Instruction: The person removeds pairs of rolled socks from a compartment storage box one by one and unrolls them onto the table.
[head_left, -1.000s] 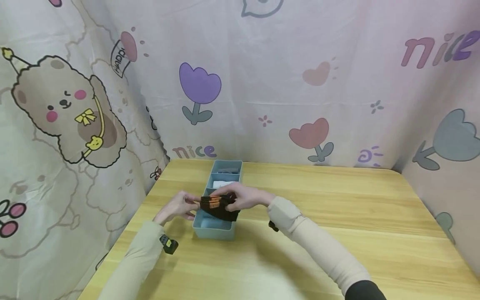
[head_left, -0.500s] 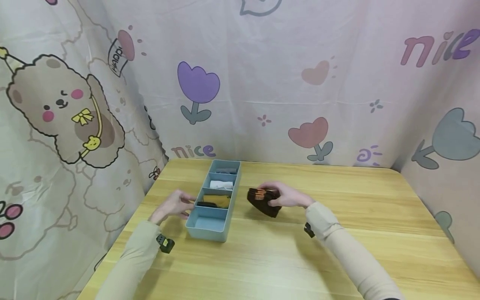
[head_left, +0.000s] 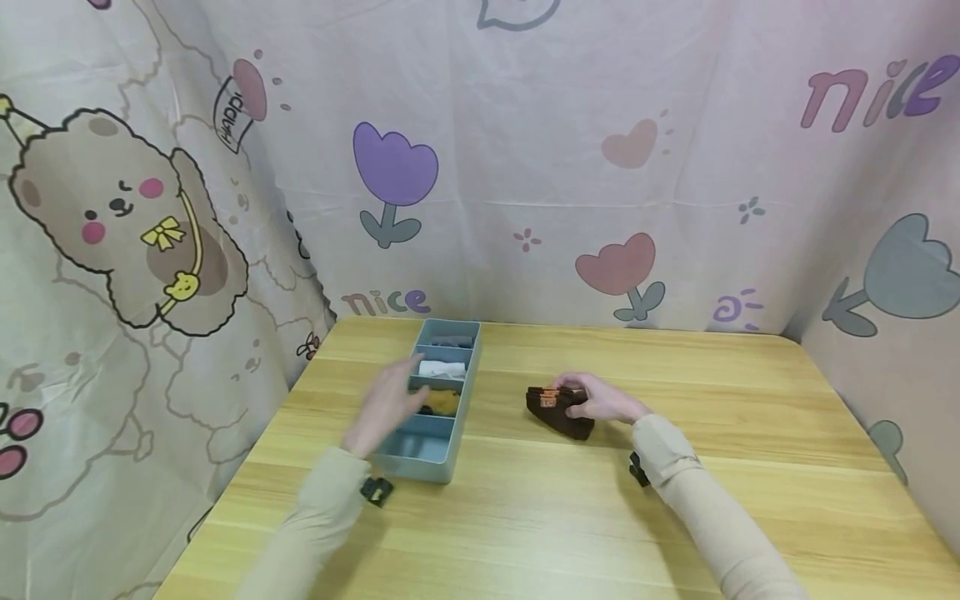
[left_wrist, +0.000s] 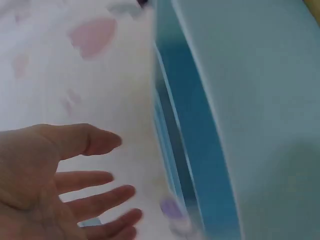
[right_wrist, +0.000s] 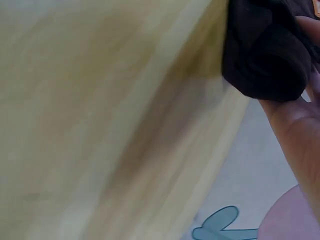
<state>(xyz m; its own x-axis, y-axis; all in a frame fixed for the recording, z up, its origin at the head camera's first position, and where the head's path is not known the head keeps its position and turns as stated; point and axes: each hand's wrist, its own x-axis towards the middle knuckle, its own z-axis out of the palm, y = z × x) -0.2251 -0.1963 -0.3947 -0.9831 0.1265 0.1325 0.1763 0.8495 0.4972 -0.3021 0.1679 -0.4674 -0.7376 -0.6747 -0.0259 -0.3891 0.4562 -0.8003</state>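
My right hand [head_left: 600, 400] holds a folded dark brown cloth [head_left: 558, 412] with orange stripes along its upper edge, just above or on the table. In the right wrist view the same brown cloth [right_wrist: 267, 55] shows a rolled end against my fingers and palm. To the left, my left hand [head_left: 386, 406] is slightly blurred over the left side of a blue divided box [head_left: 414, 472]. Its fingers are spread and hold nothing, and in the left wrist view the hand [left_wrist: 65, 180] is apart from the box wall [left_wrist: 270, 125].
Inside the box's compartments lie a mustard-yellow cloth [head_left: 444, 403], a white cloth [head_left: 442, 369] and a grey cloth [head_left: 452, 342]. The wooden table [head_left: 675, 517] meets a printed curtain [head_left: 495, 167] at the back and sides.
My right hand has carried the brown cloth from above the box to the right, lowering it slightly. My left hand has let go of the box's side and risen over it. The box has shifted slightly left.
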